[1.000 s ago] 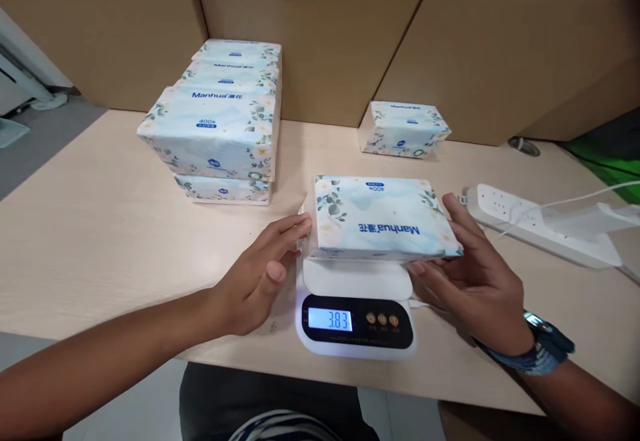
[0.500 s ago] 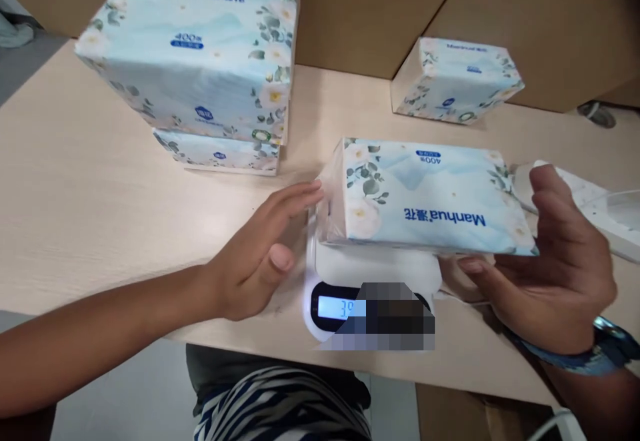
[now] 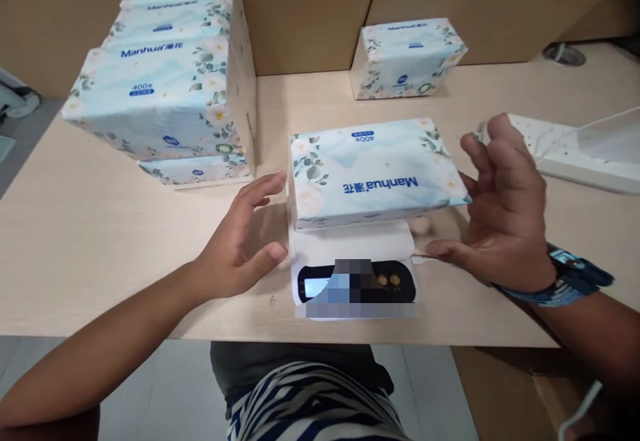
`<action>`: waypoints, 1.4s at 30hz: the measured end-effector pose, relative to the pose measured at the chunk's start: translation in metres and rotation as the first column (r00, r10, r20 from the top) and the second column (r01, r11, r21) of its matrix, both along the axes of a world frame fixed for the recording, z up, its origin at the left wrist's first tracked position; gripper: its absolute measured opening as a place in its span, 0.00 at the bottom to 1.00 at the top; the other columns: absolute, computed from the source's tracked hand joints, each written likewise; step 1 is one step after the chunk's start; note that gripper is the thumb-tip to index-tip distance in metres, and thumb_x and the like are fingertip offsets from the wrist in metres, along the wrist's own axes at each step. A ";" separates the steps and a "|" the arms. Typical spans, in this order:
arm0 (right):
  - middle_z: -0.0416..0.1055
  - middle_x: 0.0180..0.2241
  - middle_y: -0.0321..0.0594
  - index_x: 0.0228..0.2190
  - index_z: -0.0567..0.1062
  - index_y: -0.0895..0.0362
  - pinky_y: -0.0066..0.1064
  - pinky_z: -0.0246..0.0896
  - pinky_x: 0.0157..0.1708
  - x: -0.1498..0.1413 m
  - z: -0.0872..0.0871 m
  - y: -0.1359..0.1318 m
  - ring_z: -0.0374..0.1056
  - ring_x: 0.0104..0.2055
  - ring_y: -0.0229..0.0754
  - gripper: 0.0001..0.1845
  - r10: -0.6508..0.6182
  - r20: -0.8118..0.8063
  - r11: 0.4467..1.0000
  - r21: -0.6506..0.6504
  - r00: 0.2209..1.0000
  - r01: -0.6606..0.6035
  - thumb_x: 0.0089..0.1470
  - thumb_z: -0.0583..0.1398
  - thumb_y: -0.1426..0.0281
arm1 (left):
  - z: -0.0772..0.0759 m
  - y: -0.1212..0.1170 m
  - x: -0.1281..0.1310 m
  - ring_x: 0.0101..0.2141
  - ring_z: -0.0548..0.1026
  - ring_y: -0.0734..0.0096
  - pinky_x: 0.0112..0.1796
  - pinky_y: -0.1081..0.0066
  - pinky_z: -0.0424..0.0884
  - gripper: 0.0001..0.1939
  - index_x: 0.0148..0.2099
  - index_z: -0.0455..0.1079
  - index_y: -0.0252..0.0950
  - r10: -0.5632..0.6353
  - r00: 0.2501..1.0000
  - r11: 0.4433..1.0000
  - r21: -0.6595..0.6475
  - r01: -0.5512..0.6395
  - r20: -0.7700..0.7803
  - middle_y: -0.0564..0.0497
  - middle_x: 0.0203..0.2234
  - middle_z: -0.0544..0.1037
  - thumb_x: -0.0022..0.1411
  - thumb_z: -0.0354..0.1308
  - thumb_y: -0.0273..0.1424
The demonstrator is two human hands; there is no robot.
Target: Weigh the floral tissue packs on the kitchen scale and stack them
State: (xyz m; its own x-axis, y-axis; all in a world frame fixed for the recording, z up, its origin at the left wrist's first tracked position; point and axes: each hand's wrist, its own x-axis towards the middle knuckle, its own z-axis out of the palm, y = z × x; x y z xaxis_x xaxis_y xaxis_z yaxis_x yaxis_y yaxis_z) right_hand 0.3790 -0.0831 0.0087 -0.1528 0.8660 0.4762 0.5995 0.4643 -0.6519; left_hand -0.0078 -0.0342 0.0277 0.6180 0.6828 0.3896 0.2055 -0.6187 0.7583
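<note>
A pale blue tissue pack (image 3: 380, 168) with flower prints lies on a white kitchen scale (image 3: 350, 246), its lettering upside down to me. My left hand (image 3: 240, 244) is beside the pack's left end, thumb and fingers apart and holding nothing; its fingertips are very close to the wrapper, and I cannot tell whether they touch. Off the right end, my right hand (image 3: 505, 208) is spread open with a gap to the pack. The scale's display (image 3: 317, 287) is lit, but pixel blocks cover much of the panel and no reading is legible.
Stacked tissue packs (image 3: 150, 94) stand at the left back. Another tissue pack (image 3: 405, 61) stands by the brown partition (image 3: 305, 14). A white power strip (image 3: 565, 151) with cables lies at the right. The table's front edge (image 3: 150, 338) runs close to my body.
My right hand has drawn away from the pack's right end, and its fingers have spread. My left hand stays by the left end. The whole view has shifted, with the stack showing more fully.
</note>
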 end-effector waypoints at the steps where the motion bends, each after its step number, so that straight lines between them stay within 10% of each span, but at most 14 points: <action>1: 0.33 0.82 0.20 0.75 0.47 0.20 0.63 0.57 0.76 0.000 0.000 0.000 0.35 0.84 0.64 0.61 0.027 -0.005 0.999 0.030 1.000 -0.027 0.50 0.71 0.36 | -0.001 0.001 -0.001 0.74 0.63 0.43 0.69 0.42 0.70 0.42 0.81 0.50 0.53 -0.007 1.000 1.000 -0.002 0.007 0.002 0.44 0.77 0.60 0.73 0.62 0.49; 27: 0.35 0.83 0.29 0.77 0.35 0.25 0.56 0.52 0.78 -0.009 0.000 0.000 0.47 0.83 0.57 0.64 0.142 -0.032 0.985 0.105 0.989 -0.138 0.56 0.69 0.39 | -0.003 0.002 0.002 0.76 0.58 0.43 0.68 0.43 0.71 0.42 0.79 0.54 0.58 0.021 0.999 1.000 -0.009 -0.021 -0.026 0.47 0.78 0.58 0.70 0.67 0.45; 42: 0.28 0.83 0.24 0.78 0.35 0.29 0.56 0.40 0.82 -0.006 -0.002 0.000 0.29 0.85 0.57 0.60 0.168 0.026 0.985 0.032 0.985 -0.169 0.61 0.65 0.40 | -0.003 0.001 0.002 0.76 0.59 0.43 0.69 0.42 0.70 0.43 0.80 0.53 0.59 0.018 1.000 1.000 -0.016 -0.018 -0.018 0.47 0.78 0.58 0.70 0.67 0.43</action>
